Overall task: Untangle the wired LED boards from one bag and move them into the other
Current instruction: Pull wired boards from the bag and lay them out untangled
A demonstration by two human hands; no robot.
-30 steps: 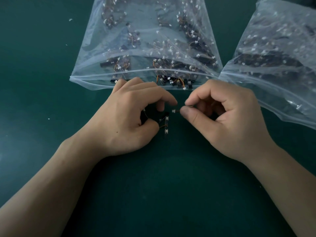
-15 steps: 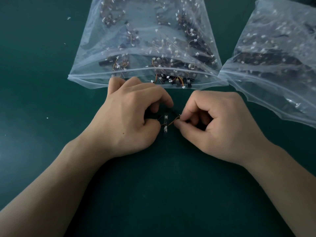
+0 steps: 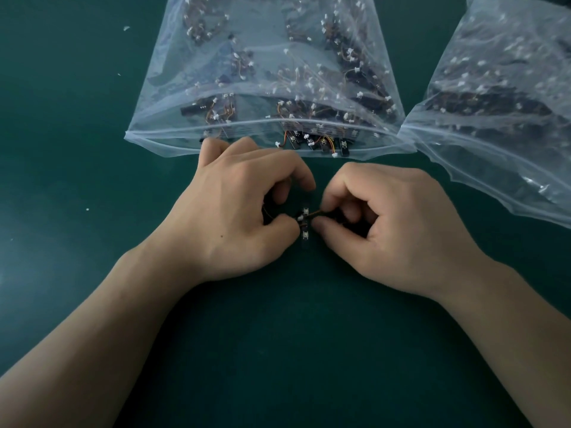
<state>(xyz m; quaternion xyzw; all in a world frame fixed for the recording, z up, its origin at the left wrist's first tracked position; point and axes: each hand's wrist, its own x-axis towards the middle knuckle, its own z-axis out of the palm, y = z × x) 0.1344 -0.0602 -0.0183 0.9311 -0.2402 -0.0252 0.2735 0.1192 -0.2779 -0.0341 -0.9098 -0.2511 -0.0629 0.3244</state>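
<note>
Head view: left hand (image 3: 234, 211) and right hand (image 3: 395, 223) knuckles-up, fingers (image 3: 329, 228) pinching wired LED boards (image 3: 305, 225).

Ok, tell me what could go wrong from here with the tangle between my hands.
The left hand and right hand pinch small black LED boards on thin brown wires; a hard pull might tear a wire loose. More boards lie at the mouth of the clear plastic bag, near the left knuckles, and could snag.
</note>
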